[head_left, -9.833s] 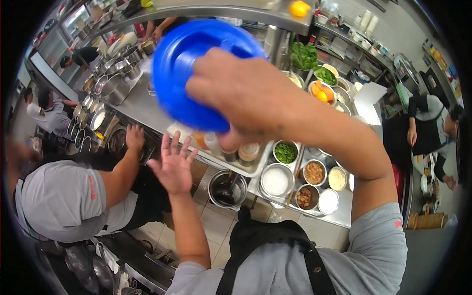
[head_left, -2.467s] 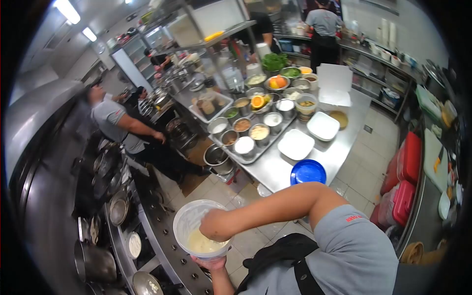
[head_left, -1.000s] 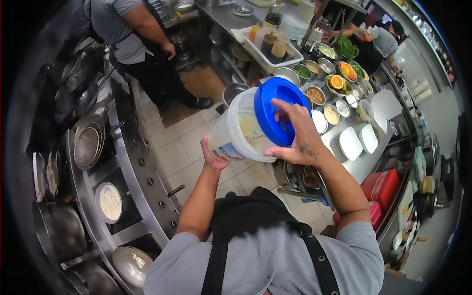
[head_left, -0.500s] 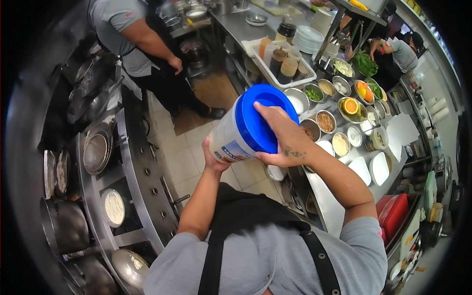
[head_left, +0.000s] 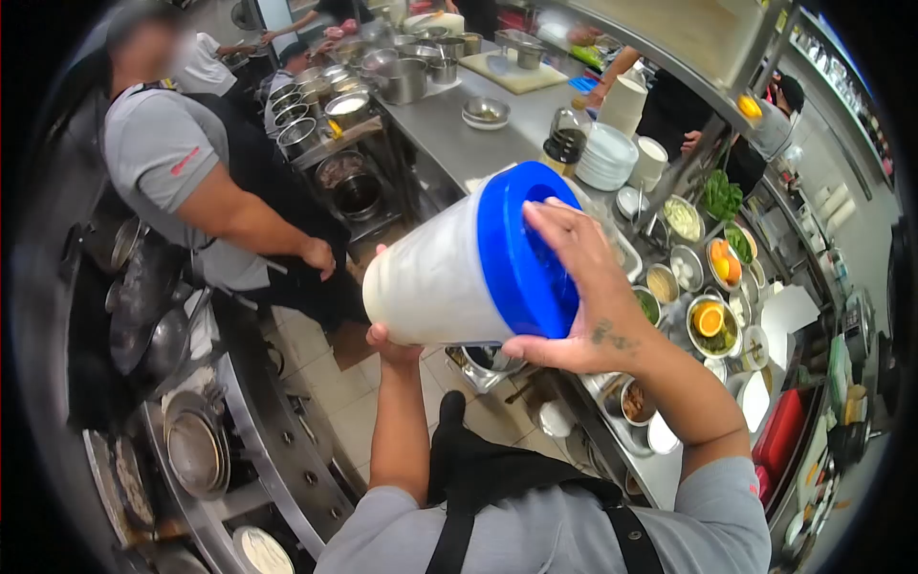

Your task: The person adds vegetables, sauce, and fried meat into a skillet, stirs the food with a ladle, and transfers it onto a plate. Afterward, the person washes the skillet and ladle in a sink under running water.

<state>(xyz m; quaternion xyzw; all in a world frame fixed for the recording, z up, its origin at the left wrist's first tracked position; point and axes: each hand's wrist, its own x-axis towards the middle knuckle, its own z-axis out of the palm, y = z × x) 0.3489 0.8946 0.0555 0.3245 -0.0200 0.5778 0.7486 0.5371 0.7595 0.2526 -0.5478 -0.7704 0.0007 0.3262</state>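
I hold a large translucent plastic jar (head_left: 430, 273) in front of my chest, tipped so its base points left. Whitish residue or contents show through its wall. My left hand (head_left: 394, 350) grips the base end from below, its fingers mostly hidden behind the jar. At the other end, my right hand (head_left: 593, 301) is wrapped over the blue lid (head_left: 499, 251), thumb at the lower rim and fingers across the top. The lid sits on the jar. How full the jar is, I cannot tell.
A co-worker (head_left: 177, 182) stands close on the left. Bowls of ingredients, including an orange half (head_left: 708, 319), line the right counter near stacked white plates (head_left: 605, 156). The stove (head_left: 258, 421) with pans runs along the lower left.
The jar has tipped further onto its side, its base swinging up and left. Both hands keep hold of it. My view has shifted, showing more of the far kitchen.
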